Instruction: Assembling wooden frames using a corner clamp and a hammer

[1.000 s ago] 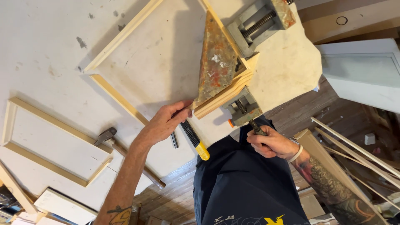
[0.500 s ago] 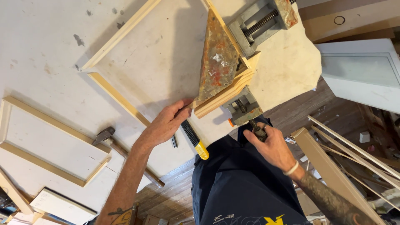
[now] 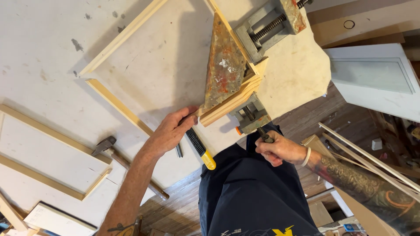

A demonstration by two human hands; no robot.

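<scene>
A grey metal corner clamp [image 3: 267, 26] with a rust-stained triangular plate [image 3: 225, 65] sits on the white worktable [image 3: 43, 52]. It holds the mitred ends of pale wooden frame strips [image 3: 232, 100]. My left hand [image 3: 168, 133] lies on the table, with its fingertips pressing the strip end just left of the clamp. Just off the table's near edge, my right hand [image 3: 278, 148] is closed around the clamp's screw handle [image 3: 262, 133]. A long strip [image 3: 118, 105] of the same frame runs away to the upper left.
A black and yellow hand tool [image 3: 201, 148] lies beside my left hand. A hammer [image 3: 107, 146] rests further left, near another wooden frame [image 3: 52, 183]. A white panel [image 3: 376, 83] and loose thin wood strips [image 3: 367, 161] are at the right, over a wooden floor.
My right hand has turned on the clamp's screw handle, and its wrist and forearm have swung round. My left hand has stayed on the strip.
</scene>
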